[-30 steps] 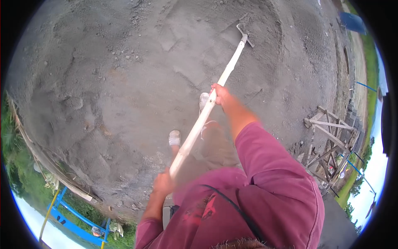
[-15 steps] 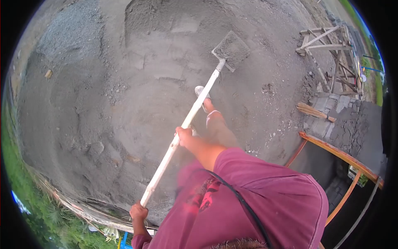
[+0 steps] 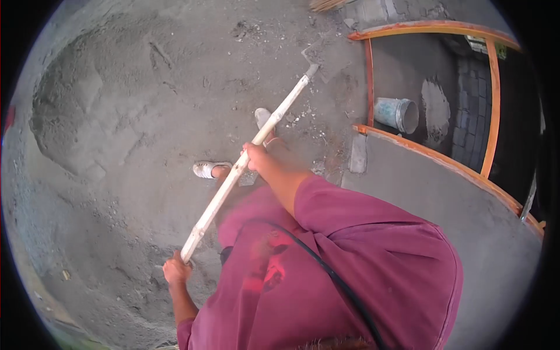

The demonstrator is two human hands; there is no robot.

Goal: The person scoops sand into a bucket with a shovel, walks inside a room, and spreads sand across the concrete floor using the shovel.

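A shovel [image 3: 213, 210] with a long, pale wooden handle slants across the view from lower left to upper right. My left hand [image 3: 177, 269] is closed around the handle's rear end. Farther along, near the middle of the handle, my right hand [image 3: 254, 156] grips it too. The shovel's blade [image 3: 331, 58] is blurred against the grey ground, so I cannot tell what lies on it. Beneath the handle are my two light shoes, one [image 3: 211, 169] to its left and the other [image 3: 263, 118] close to its right half.
Loose grey sand or mortar mix [image 3: 87, 111] spreads over the ground at left. On the right, an orange-brown wooden frame [image 3: 431, 27] borders a dark recess holding a tipped bucket [image 3: 395, 114]. Broom bristles [image 3: 329, 4] show at the top edge. Smooth grey concrete [image 3: 420, 181] lies below the frame.
My view and body have swung right, carrying the shovel toward the wooden frame. The bucket has come into view, and the wooden trestle has left it. Both hands keep their hold.
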